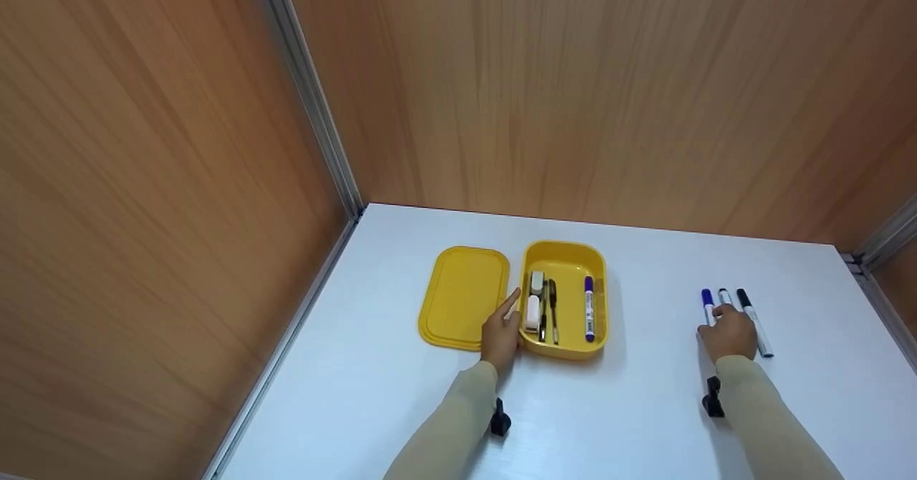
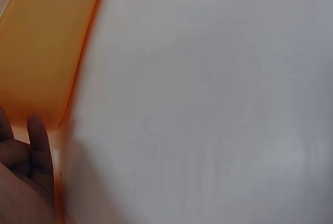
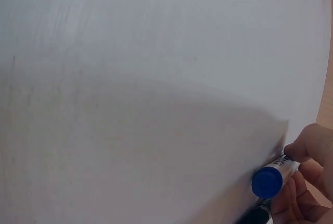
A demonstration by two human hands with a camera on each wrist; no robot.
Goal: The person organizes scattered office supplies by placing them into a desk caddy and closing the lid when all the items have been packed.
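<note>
An open yellow box (image 1: 597, 301) sits mid-table with its lid (image 1: 462, 294) lying flat to its left. Inside the box lie a white eraser (image 1: 533, 312), two thin pens (image 1: 549, 312) and a blue-capped marker (image 1: 589, 308). My left hand (image 1: 503, 326) rests with straight fingers against the box's left rim; the left wrist view shows yellow plastic (image 2: 47, 52) beside the fingers (image 2: 39, 146). To the right, three markers lie side by side. My right hand (image 1: 722, 320) pinches the leftmost blue-capped marker (image 3: 268, 181) (image 1: 708, 302), and a black-capped marker (image 1: 752, 317) lies beside it.
The white table (image 1: 645, 408) stands in a corner of wood-grain walls (image 1: 573, 86) with metal edge strips. A third marker (image 1: 725, 296) lies between the blue and black ones, mostly under my right hand.
</note>
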